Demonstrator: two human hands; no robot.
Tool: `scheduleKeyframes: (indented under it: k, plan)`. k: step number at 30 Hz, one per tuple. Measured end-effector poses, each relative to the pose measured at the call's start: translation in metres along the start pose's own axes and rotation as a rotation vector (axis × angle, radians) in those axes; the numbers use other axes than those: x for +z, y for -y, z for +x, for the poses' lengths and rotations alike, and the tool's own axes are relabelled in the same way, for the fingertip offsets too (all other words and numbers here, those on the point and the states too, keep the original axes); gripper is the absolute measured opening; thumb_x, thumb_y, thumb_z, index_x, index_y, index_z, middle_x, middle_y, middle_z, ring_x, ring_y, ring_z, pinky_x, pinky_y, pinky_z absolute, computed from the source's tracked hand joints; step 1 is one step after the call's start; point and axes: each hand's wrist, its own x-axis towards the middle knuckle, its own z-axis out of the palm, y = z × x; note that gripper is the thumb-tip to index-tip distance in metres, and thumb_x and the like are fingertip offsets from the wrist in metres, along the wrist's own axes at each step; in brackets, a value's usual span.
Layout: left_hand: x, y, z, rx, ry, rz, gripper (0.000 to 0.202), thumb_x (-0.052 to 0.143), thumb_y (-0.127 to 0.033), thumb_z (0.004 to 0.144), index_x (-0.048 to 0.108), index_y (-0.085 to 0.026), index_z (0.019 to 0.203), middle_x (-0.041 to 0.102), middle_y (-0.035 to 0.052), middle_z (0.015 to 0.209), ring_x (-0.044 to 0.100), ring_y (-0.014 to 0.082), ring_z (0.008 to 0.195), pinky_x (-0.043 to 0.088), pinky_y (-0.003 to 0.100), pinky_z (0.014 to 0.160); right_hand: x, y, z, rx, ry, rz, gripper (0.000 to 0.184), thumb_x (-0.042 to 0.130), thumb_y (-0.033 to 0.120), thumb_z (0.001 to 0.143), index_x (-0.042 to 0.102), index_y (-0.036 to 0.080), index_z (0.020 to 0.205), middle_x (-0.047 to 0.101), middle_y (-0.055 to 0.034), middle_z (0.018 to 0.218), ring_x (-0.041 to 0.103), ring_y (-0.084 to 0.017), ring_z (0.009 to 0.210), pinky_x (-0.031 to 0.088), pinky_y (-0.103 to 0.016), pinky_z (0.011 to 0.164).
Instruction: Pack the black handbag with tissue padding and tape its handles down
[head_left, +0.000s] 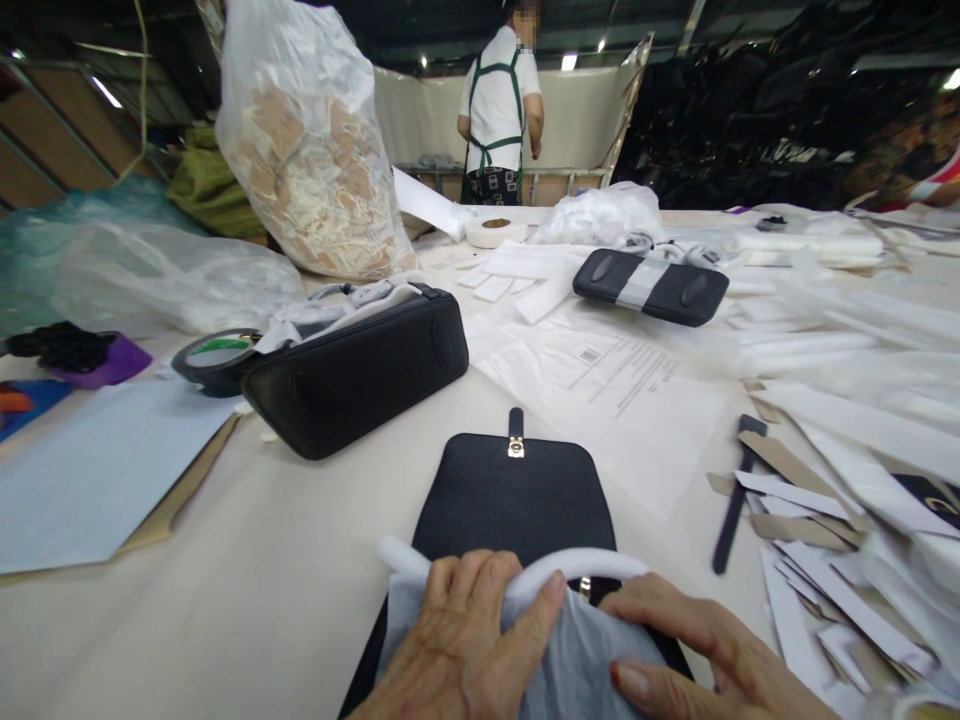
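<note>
A black handbag (517, 495) lies in front of me, its flap folded away from me with a short strap and gold clasp (516, 446). Grey tissue paper (577, 655) covers its near part, and a white foam rod (574, 563) runs across the tissue's far edge. My left hand (469, 635) rests on the tissue, its fingers curled over the rod. At the rod's right end is my right hand (705, 650), index finger touching there and thumb spread apart over the tissue. The bag's second gold fitting (585, 588) shows between the hands.
Another black bag (360, 375) lies at left beside a tape roll (217, 358); a third (649, 288) lies farther back. A hammer (739, 495) and paper strips (814, 500) are at right. A scrap-filled plastic bag (307, 150) stands behind. A person (496, 100) stands beyond the table.
</note>
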Motion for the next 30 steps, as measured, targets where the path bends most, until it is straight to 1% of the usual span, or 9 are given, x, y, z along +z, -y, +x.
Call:
scheduleKeyframes:
  k: [4, 7, 10, 14, 16, 19, 22, 25, 30]
  plan:
    - [-0.004, 0.000, 0.001, 0.012, 0.018, 0.014, 0.054, 0.041, -0.021, 0.091, 0.021, -0.026, 0.141, 0.052, 0.0123, 0.117, 0.049, 0.0275, 0.101, 0.042, 0.044, 0.080, -0.004, -0.003, 0.009, 0.013, 0.092, 0.080, 0.034, 0.063, 0.055, 0.069, 0.065, 0.022, 0.078, 0.062, -0.0006, 0.080, 0.056, -0.020, 0.082, 0.043, -0.027, 0.072]
    - [-0.003, 0.000, 0.000, 0.021, 0.018, 0.024, 0.055, 0.043, -0.023, 0.090, 0.023, -0.026, 0.140, 0.052, 0.0123, 0.120, 0.048, 0.0285, 0.103, 0.042, 0.044, 0.079, -0.003, -0.007, 0.013, 0.008, 0.120, 0.089, 0.037, 0.062, 0.057, 0.068, 0.063, 0.020, 0.077, 0.060, -0.0006, 0.078, 0.055, -0.020, 0.078, 0.042, -0.027, 0.069]
    - [0.004, 0.003, -0.001, 0.029, -0.030, 0.027, 0.063, 0.045, -0.021, 0.088, 0.014, -0.025, 0.143, 0.052, 0.0122, 0.121, 0.047, 0.0286, 0.103, 0.041, 0.043, 0.080, 0.001, -0.009, 0.009, 0.013, 0.062, 0.003, 0.037, 0.061, 0.056, 0.070, 0.064, 0.022, 0.086, 0.062, -0.0022, 0.087, 0.056, -0.022, 0.085, 0.044, -0.030, 0.075]
    - [0.012, 0.007, -0.001, 0.093, -0.164, 0.030, 0.067, 0.044, -0.026, 0.088, 0.008, -0.022, 0.145, 0.054, 0.0130, 0.118, 0.049, 0.0283, 0.097, 0.040, 0.041, 0.074, 0.007, -0.011, 0.002, 0.002, -0.059, -0.138, 0.038, 0.060, 0.053, 0.072, 0.063, 0.025, 0.097, 0.063, -0.0050, 0.096, 0.057, -0.025, 0.093, 0.044, -0.034, 0.085]
    - [0.010, 0.006, 0.000, 0.079, -0.147, 0.021, 0.069, 0.044, -0.025, 0.087, 0.006, -0.023, 0.145, 0.053, 0.0128, 0.119, 0.049, 0.0282, 0.098, 0.040, 0.041, 0.076, 0.009, -0.012, 0.000, -0.020, -0.089, -0.154, 0.037, 0.059, 0.054, 0.072, 0.064, 0.026, 0.097, 0.063, -0.0049, 0.095, 0.057, -0.025, 0.093, 0.045, -0.034, 0.085]
    - [0.003, 0.003, -0.001, 0.015, -0.065, 0.003, 0.070, 0.044, -0.020, 0.088, 0.002, -0.026, 0.144, 0.051, 0.0118, 0.123, 0.047, 0.0274, 0.104, 0.039, 0.043, 0.082, 0.011, -0.016, 0.002, -0.043, -0.093, -0.160, 0.036, 0.058, 0.054, 0.073, 0.063, 0.026, 0.095, 0.062, -0.0041, 0.094, 0.057, -0.024, 0.092, 0.045, -0.034, 0.083]
    - [0.004, 0.002, -0.002, 0.010, -0.054, 0.004, 0.068, 0.043, -0.022, 0.089, 0.003, -0.027, 0.144, 0.051, 0.0118, 0.122, 0.047, 0.0276, 0.103, 0.039, 0.043, 0.081, 0.014, -0.022, 0.007, -0.074, -0.106, -0.131, 0.033, 0.059, 0.054, 0.072, 0.062, 0.024, 0.086, 0.061, -0.0021, 0.084, 0.057, -0.020, 0.080, 0.044, -0.031, 0.073]
    - [0.014, 0.006, -0.003, 0.066, -0.102, 0.017, 0.066, 0.042, -0.023, 0.089, 0.007, -0.025, 0.144, 0.053, 0.0131, 0.118, 0.050, 0.0282, 0.098, 0.041, 0.042, 0.076, 0.014, -0.024, 0.010, -0.110, -0.107, -0.050, 0.035, 0.062, 0.055, 0.070, 0.055, 0.021, 0.068, 0.053, 0.0011, 0.070, 0.050, -0.015, 0.066, 0.039, -0.027, 0.061]
    - [0.020, 0.010, -0.003, 0.096, -0.135, 0.023, 0.063, 0.039, -0.025, 0.088, 0.011, -0.023, 0.144, 0.055, 0.0135, 0.115, 0.050, 0.0283, 0.095, 0.042, 0.040, 0.072, 0.008, -0.016, 0.012, -0.052, -0.026, 0.118, 0.038, 0.067, 0.051, 0.068, 0.047, 0.019, 0.060, 0.048, 0.0026, 0.069, 0.047, -0.014, 0.069, 0.037, -0.025, 0.063]
